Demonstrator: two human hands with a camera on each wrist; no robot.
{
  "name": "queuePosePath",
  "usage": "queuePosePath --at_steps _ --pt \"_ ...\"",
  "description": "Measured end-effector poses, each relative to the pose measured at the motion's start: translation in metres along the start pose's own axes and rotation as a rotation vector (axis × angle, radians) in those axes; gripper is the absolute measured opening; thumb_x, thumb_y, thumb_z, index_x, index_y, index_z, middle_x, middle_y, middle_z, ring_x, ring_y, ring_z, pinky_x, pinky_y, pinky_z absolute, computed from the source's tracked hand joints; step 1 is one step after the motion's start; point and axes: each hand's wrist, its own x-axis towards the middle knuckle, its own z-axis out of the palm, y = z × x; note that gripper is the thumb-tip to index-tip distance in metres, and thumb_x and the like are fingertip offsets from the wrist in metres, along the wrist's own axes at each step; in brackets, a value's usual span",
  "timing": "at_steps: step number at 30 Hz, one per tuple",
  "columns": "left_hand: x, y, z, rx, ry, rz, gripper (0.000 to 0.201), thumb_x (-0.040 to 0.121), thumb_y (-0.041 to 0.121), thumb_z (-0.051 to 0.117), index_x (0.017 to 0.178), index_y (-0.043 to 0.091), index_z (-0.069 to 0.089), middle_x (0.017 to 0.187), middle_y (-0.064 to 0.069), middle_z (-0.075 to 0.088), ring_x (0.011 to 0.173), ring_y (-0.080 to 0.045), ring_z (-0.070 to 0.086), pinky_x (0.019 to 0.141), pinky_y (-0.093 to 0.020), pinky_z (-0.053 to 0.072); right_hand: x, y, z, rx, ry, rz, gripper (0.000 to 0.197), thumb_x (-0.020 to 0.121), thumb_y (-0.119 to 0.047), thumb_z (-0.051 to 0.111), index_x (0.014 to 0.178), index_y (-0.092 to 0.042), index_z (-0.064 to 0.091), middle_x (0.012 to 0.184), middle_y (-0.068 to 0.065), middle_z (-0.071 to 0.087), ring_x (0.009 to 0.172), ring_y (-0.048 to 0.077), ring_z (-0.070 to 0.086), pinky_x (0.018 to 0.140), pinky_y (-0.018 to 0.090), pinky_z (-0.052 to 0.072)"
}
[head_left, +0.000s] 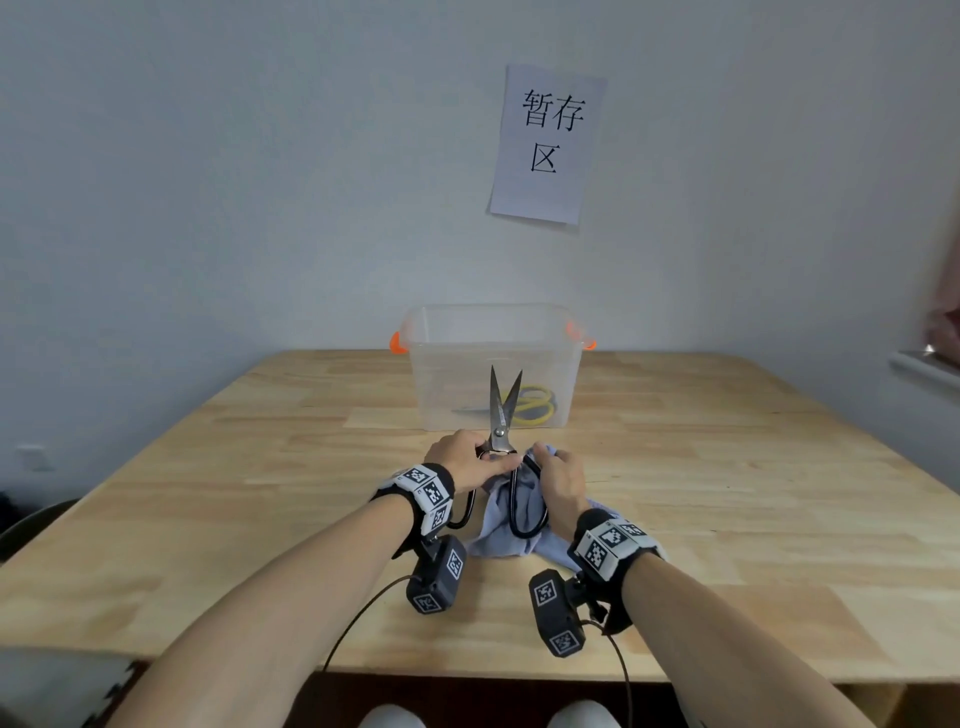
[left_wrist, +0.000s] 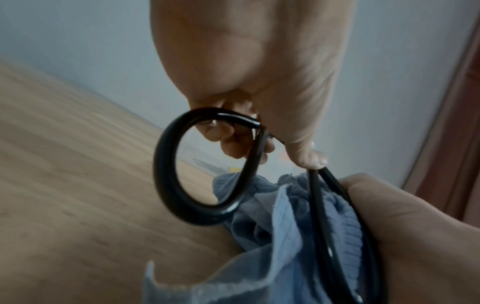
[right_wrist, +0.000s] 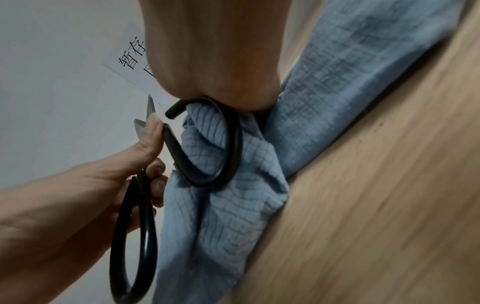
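wristbands (head_left: 431, 491): black, white tag markers | cameras (head_left: 436, 574): black | cables (head_left: 344, 631): dark

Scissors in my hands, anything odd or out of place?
The scissors have blades spread open while the left hand grips near the pivot and the right hand holds the blue cloth on one handle.

Metal, cloth, wood, plastic, paper
We see the grey metal scissors with black loop handles (head_left: 497, 415): blades dull, handles smooth and glossy. The pale blue crinkled cloth (right_wrist: 233, 205) looks matt and ribbed. The light wooden plank table (head_left: 727, 467) is matt, the clear plastic box (head_left: 447, 364) cloudy, the white paper sheet (head_left: 545, 192) matt.
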Motion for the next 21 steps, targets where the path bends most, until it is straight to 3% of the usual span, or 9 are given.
queuePosePath --at_steps 4,7,10,14,18,21 --pt "-0.001 0.000 0.004 -0.066 0.022 -0.030 0.048 0.080 0.060 0.070 0.057 0.025 0.047 0.058 0.007 0.050 0.059 -0.014 0.048 0.053 -0.028 0.031 -0.008 -0.011 -0.002 0.044 -0.063 -0.026 0.027 0.098 -0.029 0.053 0.082 -0.009 0.063 0.084 0.014 0.071 0.086 0.033 0.069 0.085 0.051 0.057" --pt "-0.002 -0.002 0.008 -0.063 0.012 -0.041 0.048 0.080 0.058 0.071 0.058 0.021 0.050 0.059 0.004 0.053 0.061 -0.017 0.051 0.054 -0.029 0.032 -0.016 -0.029 -0.002 0.106 -0.127 -0.050 0.030 0.105 -0.022 0.046 0.086 -0.007 0.064 0.087 0.010 0.070 0.086 0.027 0.067 0.089 0.045 0.054" --pt "-0.001 -0.003 0.011 -0.087 -0.011 -0.047 0.047 0.080 0.059 0.070 0.063 0.018 0.054 0.063 0.002 0.057 0.065 -0.020 0.055 0.057 -0.029 0.034 -0.015 -0.038 -0.003 0.114 -0.160 -0.046 0.035 0.105 -0.028 0.044 0.090 -0.006 0.065 0.092 0.014 0.070 0.092 0.029 0.066 0.092 0.045 0.053" --pt "0.000 -0.001 0.010 -0.096 -0.009 -0.045 0.046 0.077 0.061 0.072 0.069 0.017 0.062 0.068 0.001 0.063 0.070 -0.021 0.061 0.061 -0.029 0.039 -0.011 -0.038 -0.006 0.146 -0.226 -0.017 0.039 0.105 -0.030 0.043 0.095 0.002 0.063 0.094 0.020 0.067 0.089 0.031 0.065 0.089 0.046 0.052" --pt "-0.003 0.001 0.007 -0.007 0.017 -0.057 0.053 0.073 0.071 0.069 0.060 0.022 0.052 0.061 0.006 0.059 0.063 -0.017 0.057 0.055 -0.028 0.037 -0.003 -0.033 -0.010 0.226 -0.246 0.009 0.043 0.105 -0.031 0.043 0.106 0.008 0.061 0.103 0.030 0.065 0.095 0.038 0.065 0.093 0.054 0.052" --pt "-0.005 0.002 0.005 0.067 0.042 -0.068 0.058 0.071 0.075 0.067 0.058 0.022 0.048 0.057 0.006 0.055 0.059 -0.016 0.055 0.054 -0.028 0.035 0.008 -0.028 -0.012 0.225 -0.235 0.025 0.044 0.105 -0.036 0.042 0.104 0.000 0.067 0.108 0.030 0.064 0.100 0.038 0.063 0.099 0.057 0.046"
